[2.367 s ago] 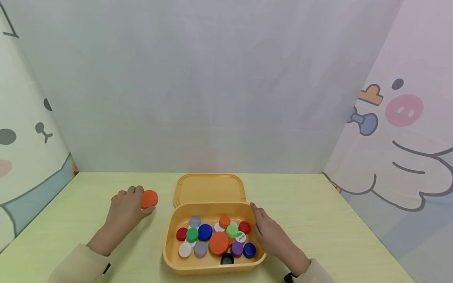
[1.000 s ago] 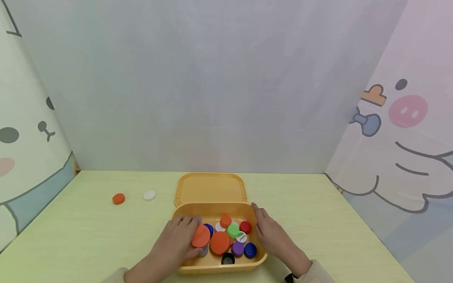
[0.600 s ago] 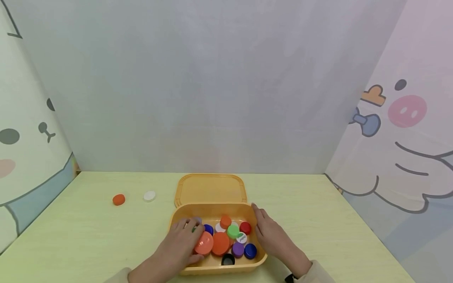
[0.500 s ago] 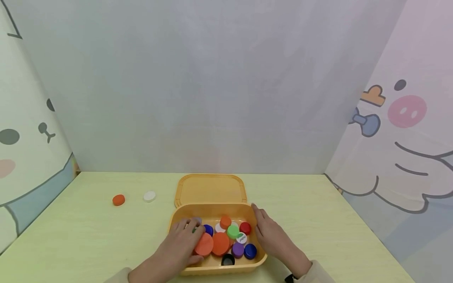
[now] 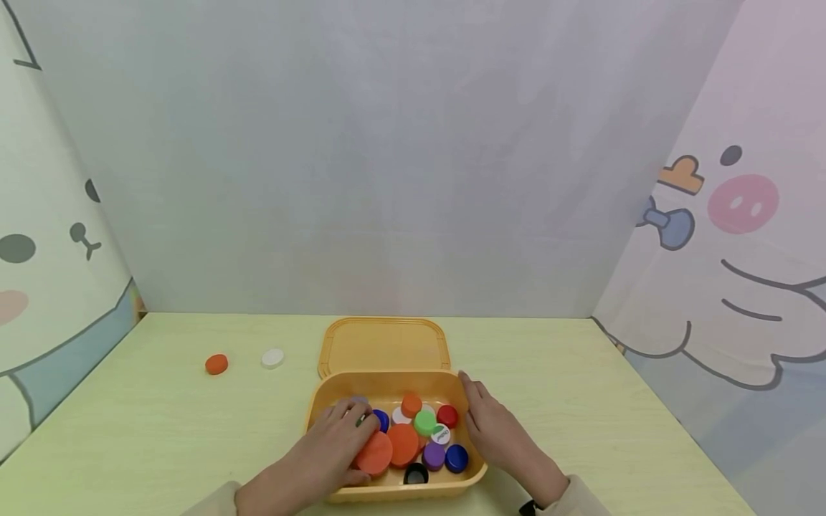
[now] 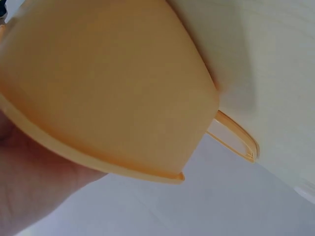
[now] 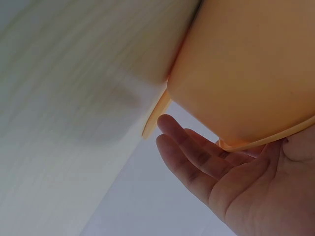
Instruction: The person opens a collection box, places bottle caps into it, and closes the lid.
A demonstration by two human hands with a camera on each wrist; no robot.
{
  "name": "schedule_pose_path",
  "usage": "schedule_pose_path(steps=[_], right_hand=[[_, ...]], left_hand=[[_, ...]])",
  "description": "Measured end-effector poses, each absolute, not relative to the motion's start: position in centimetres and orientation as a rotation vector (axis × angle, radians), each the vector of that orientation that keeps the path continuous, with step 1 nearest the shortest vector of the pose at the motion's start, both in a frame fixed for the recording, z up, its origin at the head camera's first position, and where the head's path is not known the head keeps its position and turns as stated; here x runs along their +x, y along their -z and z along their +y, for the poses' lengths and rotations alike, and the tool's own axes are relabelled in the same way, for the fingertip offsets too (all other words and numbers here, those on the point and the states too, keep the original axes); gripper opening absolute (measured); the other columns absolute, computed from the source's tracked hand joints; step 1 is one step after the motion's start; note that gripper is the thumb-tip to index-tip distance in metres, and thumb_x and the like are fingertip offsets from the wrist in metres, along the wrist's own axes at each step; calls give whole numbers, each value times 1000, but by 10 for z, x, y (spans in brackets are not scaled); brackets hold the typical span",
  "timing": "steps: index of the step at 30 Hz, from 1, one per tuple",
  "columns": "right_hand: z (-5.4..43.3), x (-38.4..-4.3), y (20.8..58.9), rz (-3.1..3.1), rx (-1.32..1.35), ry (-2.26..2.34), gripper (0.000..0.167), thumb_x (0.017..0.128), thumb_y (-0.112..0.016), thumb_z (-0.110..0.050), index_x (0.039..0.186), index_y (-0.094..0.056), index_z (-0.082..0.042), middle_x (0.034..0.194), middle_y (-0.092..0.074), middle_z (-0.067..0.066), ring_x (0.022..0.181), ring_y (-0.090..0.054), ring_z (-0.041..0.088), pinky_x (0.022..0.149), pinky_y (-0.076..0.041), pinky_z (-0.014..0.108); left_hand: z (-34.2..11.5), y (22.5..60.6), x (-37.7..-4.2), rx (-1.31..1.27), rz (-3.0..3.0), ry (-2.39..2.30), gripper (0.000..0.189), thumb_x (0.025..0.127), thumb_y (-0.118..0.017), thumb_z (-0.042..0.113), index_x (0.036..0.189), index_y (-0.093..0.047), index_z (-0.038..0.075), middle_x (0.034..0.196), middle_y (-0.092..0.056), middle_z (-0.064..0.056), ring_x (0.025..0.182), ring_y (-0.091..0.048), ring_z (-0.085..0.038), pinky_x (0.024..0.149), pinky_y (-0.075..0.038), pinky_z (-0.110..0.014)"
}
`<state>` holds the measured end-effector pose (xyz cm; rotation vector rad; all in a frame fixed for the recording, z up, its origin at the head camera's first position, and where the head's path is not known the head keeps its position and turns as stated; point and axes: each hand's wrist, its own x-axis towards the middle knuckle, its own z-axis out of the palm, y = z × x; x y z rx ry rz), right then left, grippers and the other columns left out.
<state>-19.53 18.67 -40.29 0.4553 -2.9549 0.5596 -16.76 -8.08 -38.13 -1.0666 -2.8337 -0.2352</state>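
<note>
My left hand [image 5: 330, 446] is inside the left part of a yellow plastic box [image 5: 400, 493], its curled fingers around a large orange bottle cap [image 5: 374, 454]. This cap lies beside a second large orange cap [image 5: 404, 444]. Caps under the hand are mostly hidden. In the left wrist view the box wall [image 6: 123, 88] covers the fingers. My right hand [image 5: 500, 431] rests along the box's right rim. Its fingers extend loosely along the outside in the right wrist view, where the hand [image 7: 241, 182] holds no cap. Blue [image 5: 457, 458], purple [image 5: 434, 455] and black [image 5: 416, 473] caps are inside.
Behind the box lies its yellow lid [image 5: 385, 345]. A small orange cap [image 5: 216, 364] and a white cap [image 5: 272, 358] lie on the pale table [image 5: 568, 380], left of the box. A grey cloth [image 5: 374, 158] hangs behind the table.
My left hand has carried the large orange cap from the table's left side into the box, then shifted slightly right and toward me. A white cap now shows on the table. My right hand stays put.
</note>
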Motion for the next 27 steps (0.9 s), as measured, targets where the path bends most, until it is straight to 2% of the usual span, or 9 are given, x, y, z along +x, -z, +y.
schedule_pose_path(steps=[11,16,27], right_hand=[[187,-195,403,-2951,464,-553,51,92,-46,-9,140,-30,-1,122,-51,13,102,-58,25,86,-49,42],[186,-195,402,-2953,462,-556,51,92,-46,-9,140,-30,-1,123,-50,13,102,-58,25,87,-49,43],[187,-195,403,-2947,463,-559,52,92,-47,-9,140,-30,-1,121,-51,13,100,-58,23,86,-49,41]], left_hand=[[-80,381,-170,-1081,-2855,238,54,64,-78,44,103,-55,14,112,-53,-4,113,-46,-29,93,-42,-48],[-81,381,-171,-1080,-2884,256,54,65,-77,45,104,-55,15,114,-53,-4,114,-46,-29,95,-41,-49],[-88,380,-172,-1079,-2821,278,43,78,-65,46,105,-57,13,118,-54,-9,110,-50,-30,92,-43,-47]])
